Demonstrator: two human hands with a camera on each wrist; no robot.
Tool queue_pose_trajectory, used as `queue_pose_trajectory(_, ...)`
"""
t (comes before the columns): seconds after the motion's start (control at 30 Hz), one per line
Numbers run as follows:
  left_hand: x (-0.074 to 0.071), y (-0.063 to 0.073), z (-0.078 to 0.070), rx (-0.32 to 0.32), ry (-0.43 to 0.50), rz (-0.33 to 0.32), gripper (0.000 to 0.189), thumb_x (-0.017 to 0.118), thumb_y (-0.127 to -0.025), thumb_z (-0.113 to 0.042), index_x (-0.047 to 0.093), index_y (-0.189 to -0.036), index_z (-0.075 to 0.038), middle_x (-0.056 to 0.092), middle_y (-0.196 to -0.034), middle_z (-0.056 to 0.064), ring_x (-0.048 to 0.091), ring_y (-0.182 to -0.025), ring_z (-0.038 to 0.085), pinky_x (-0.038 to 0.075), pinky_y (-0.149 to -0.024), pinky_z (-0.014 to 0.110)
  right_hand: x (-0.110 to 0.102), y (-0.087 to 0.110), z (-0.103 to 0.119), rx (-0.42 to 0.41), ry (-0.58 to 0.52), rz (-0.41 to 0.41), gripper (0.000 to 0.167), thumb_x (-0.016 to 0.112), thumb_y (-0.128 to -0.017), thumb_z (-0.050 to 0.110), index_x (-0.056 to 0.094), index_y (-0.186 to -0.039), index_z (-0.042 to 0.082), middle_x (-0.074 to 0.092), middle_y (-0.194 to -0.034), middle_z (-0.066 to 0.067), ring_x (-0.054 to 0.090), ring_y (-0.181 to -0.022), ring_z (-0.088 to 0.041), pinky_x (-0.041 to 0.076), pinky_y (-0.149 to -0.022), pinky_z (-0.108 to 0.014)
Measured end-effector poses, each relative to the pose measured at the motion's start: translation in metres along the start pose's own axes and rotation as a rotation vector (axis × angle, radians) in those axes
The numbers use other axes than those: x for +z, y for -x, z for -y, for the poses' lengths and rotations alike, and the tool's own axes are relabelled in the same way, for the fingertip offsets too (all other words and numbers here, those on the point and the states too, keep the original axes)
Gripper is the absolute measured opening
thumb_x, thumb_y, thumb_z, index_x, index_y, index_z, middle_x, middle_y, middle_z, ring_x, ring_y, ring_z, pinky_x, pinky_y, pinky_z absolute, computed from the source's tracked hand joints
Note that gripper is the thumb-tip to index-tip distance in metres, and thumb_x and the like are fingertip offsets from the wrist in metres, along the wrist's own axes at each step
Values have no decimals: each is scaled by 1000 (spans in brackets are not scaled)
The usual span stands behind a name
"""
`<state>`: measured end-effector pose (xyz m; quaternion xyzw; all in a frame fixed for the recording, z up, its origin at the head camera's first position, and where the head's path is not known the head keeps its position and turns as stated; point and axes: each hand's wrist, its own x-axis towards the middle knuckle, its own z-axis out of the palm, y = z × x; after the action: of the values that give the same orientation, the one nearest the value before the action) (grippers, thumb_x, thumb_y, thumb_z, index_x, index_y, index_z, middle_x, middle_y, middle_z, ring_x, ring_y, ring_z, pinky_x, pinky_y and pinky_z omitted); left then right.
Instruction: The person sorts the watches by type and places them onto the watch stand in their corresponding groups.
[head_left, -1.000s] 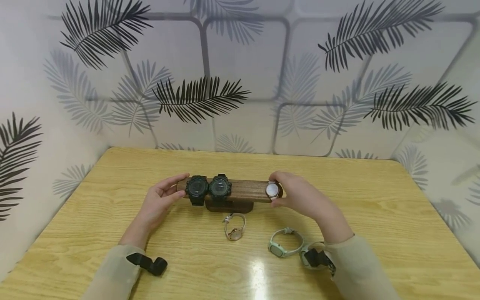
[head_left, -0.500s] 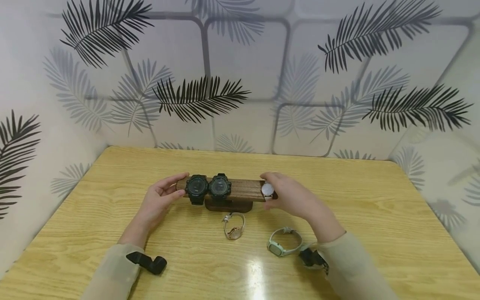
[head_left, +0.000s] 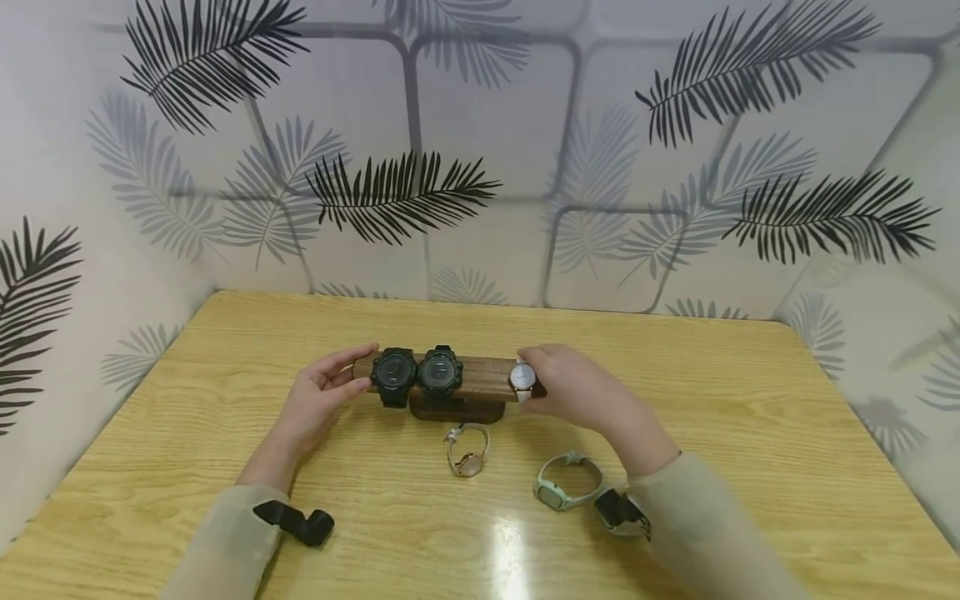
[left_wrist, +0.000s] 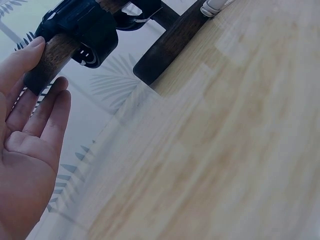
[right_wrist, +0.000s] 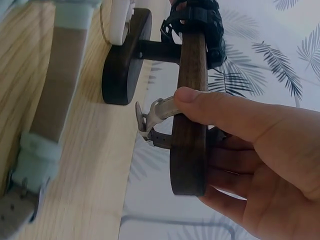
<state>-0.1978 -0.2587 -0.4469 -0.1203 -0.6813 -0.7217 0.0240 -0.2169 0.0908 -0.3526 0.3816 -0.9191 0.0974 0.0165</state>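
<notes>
A wooden watch stand (head_left: 487, 379) carries a long bar on a short base. Two black digital watches (head_left: 393, 372) hang side by side on its left half. My left hand (head_left: 318, 402) holds the bar's left end between thumb and fingers, seen close up in the left wrist view. Near the right end of the bar, a white-strapped watch (head_left: 522, 377) with a pale round dial is looped around it. My right hand (head_left: 581, 390) grips this watch, the thumb pressing its strap (right_wrist: 165, 108) against the bar in the right wrist view. Its buckle hangs below the bar.
In front of the base, a small rose-gold watch (head_left: 469, 463) with a pale strap lies on the wooden table (head_left: 390, 533). A mint-green watch (head_left: 552, 495) lies farther right. Another watch (head_left: 626, 527) is partly hidden by the right sleeve's black camera mount. A patterned wall stands behind.
My right hand has slid the white-strapped watch leftward along the bar, inward from its right end. My left hand has stayed at the left end.
</notes>
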Motion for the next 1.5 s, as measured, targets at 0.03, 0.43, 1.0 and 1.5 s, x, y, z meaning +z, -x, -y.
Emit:
queue_pose_trajectory(0.03,0,0,0,0,-4,0,48,66,-90,-5,52,-136,-3,52,-139,4,54,-119,15,51,-89,26,1,-2,1,-9,4,-4,62,81,-77,19,53,-124,-10,62,-112,-20,59,-105,-33,48,-94,-43)
queue_pose_trajectory(0.43,2,-2,0,-10,47,9,49,66,-90,-3,51,-136,-2,51,-139,5,54,-119,16,51,-89,27,6,-25,19,17,4,59,66,78,-81,27,50,-131,-6,59,-122,-18,56,-111,-32,45,-98,-42)
queue_pose_trajectory(1.0,1,-1,0,6,70,7,48,65,-89,0,52,-135,0,52,-138,6,56,-117,17,51,-88,27,4,-34,32,30,0,102,73,74,-84,36,44,-137,-4,53,-132,-18,51,-121,-32,39,-104,-42)
queue_pose_trajectory(1.5,1,-1,-2,6,49,7,48,65,-89,0,52,-136,0,52,-139,6,57,-114,17,51,-88,27,-1,-13,55,-436,-33,201,43,75,-83,19,61,-121,5,61,-114,-5,58,-103,-16,46,-93,-23)
